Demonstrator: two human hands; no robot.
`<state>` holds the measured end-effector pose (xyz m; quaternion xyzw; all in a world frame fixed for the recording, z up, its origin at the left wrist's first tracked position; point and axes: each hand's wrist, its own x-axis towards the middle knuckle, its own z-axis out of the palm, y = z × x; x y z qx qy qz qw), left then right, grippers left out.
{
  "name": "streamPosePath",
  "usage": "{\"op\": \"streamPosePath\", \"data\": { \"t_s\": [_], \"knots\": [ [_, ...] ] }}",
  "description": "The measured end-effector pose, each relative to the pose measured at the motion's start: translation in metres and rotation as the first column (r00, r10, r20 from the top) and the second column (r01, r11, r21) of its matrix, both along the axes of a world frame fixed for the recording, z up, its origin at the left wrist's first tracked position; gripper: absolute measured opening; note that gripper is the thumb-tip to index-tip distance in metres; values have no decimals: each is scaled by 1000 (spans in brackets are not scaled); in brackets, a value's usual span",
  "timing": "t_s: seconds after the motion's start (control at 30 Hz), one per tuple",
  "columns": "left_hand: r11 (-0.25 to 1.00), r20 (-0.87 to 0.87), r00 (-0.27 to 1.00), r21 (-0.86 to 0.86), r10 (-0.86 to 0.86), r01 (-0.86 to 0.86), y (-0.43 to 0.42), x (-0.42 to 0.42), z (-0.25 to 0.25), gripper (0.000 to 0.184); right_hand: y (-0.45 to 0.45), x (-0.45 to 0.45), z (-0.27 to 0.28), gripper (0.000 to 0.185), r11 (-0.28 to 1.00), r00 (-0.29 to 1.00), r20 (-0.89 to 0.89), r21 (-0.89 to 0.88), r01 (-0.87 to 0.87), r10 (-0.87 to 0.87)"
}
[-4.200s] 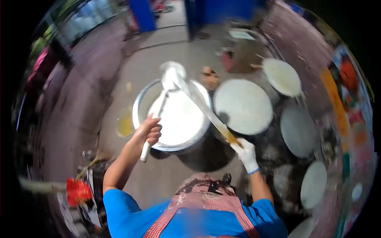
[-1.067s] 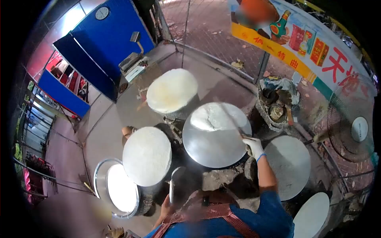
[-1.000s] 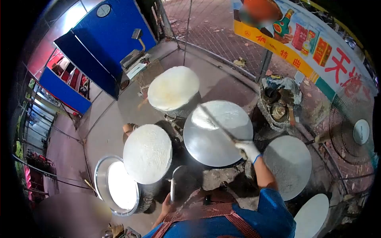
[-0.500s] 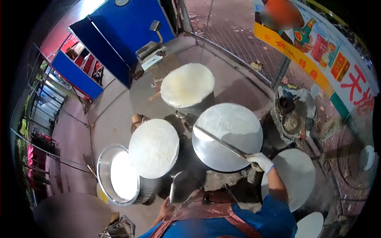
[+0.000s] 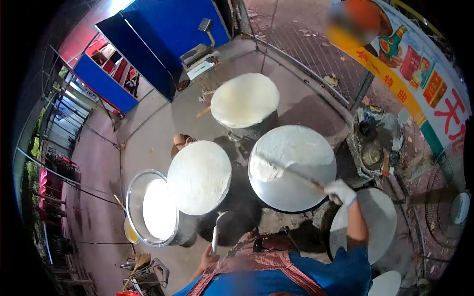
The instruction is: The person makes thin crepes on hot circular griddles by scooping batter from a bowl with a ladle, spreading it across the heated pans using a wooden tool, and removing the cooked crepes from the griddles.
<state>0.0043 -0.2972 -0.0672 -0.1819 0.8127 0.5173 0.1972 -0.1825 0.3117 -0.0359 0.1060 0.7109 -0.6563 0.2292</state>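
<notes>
My right hand (image 5: 339, 192), in a white glove, is closed around the handle of a long spreader (image 5: 302, 178). Its far end lies in white batter on a round griddle (image 5: 286, 190); the batter coats the upper part, while bare metal shows along the lower part. Low in the middle, my left hand (image 5: 209, 257) grips the white handle of a ladle (image 5: 215, 237), whose dark round head is hard to make out. Left of the griddle is another round griddle covered in white (image 5: 199, 177). A metal pot (image 5: 135, 217) of white batter stands beside it.
A third covered griddle (image 5: 245, 100) lies farther back, and a grey-white one (image 5: 365, 224) at the right. A rough bin-like container (image 5: 370, 143) stands behind that one. A fan (image 5: 460, 207) is at the right edge, and a blue partition (image 5: 163, 39) at the back left.
The view has swung from the pot to the griddles and drifted further. My right hand has moved the spreader from the pot onto the griddle, where batter now covers more. My left hand still holds the ladle.
</notes>
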Motion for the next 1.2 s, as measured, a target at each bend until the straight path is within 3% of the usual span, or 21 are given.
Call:
{"op": "streamPosePath", "data": {
  "t_s": [0.07, 0.17, 0.23, 0.3, 0.33, 0.37, 0.43, 0.47, 0.57, 0.67, 0.7, 0.73, 0.8, 0.83, 0.87, 0.93, 1.0, 1.03, 1.1, 1.17, 1.2],
  "knots": [
    [1000, 12, 1000, 5, 11, -11, 1, 1, 17, 62, -18, -45, 24, 19, 978, 972, 114, -6, 207, -205],
    [993, 91, 991, 54, 102, -107, 17, 0, 42, 66, -31, -75, 1, 18, 995, 997, 74, 98, 19, -26],
    [990, 128, 983, 21, 132, -136, 26, 0, 55, 67, -30, -60, 20, 17, 976, 982, 98, 131, -172, 160],
    [857, 242, 888, 258, 390, -447, 13, 19, 27, 65, -12, -23, 21, 19, 983, 935, 319, 45, -179, 156],
    [950, 156, 940, 34, 302, -311, 4, 26, 4, 65, -6, -4, 28, 17, 992, 954, 277, 21, -128, 117],
    [957, 158, 946, 21, 283, -290, 2, 23, 2, 66, 4, 2, 34, 15, 990, 920, 375, 37, -139, 115],
    [971, 177, 955, -22, 237, -237, 4, 25, 18, 66, 10, -13, 11, 15, 987, 987, 122, 109, -122, 109],
    [959, 198, 953, 118, 230, -256, 4, 25, 28, 67, 6, -31, -3, 16, 996, 994, 107, 81, -33, 24],
    [912, 233, 920, 194, 315, -362, -3, 32, 29, 69, -40, -91, 30, 20, 988, 992, 58, 118, 103, -110],
    [962, 224, 950, 114, 217, -247, -32, 39, 22, 69, -50, -74, 37, 16, 948, 966, 125, 202, -246, 225],
    [968, 158, 973, 160, 167, -192, -39, 38, 23, 69, -30, -51, 5, 17, 960, 967, 180, 183, -212, 179],
    [967, 93, 987, 208, 129, -146, -44, 37, 25, 68, -25, -19, 33, 19, 948, 949, 248, 202, -248, 195],
    [948, 184, 969, 242, 165, -207, -65, 40, 17, 65, 8, 62, 28, 20, 799, 938, 269, 502, -332, 221],
    [968, 157, 985, 225, 74, -108, -76, 36, 16, 61, 16, 109, 39, 21, 774, 939, 309, 555, -306, 149],
    [960, 223, 973, 253, 63, -121, -88, 33, 14, 60, 16, 155, 46, 23, 790, 950, 311, 580, -199, 12],
    [926, 297, 955, 360, 0, -112, -104, 21, 21, 62, -34, 231, 54, 26, 801, 928, 198, 580, 149, -316],
    [961, 307, 948, 278, -89, 0, -126, 12, 17, 59, -147, 261, 40, 30, 712, 775, -12, 386, 586, -632],
    [987, 322, 941, 146, -106, 61, -135, 13, 6, 60, -203, 260, 31, 32, 650, 696, -82, 294, 701, -713],
    [953, 367, 903, 277, -221, 121, -139, -2, 45, 62, -289, 237, 20, 37, 594, 655, -192, 295, 748, -730],
    [927, 289, 927, 352, -239, 129, -159, 1, 36, 63, -330, 216, 39, 24, 553, 780, -244, 585, 593, -577],
    [907, 405, 894, 421, -190, 2, -153, -3, 66, 66, -351, 198, 53, 21, 501, 837, -238, 709, 496, -492]
  ]
}}
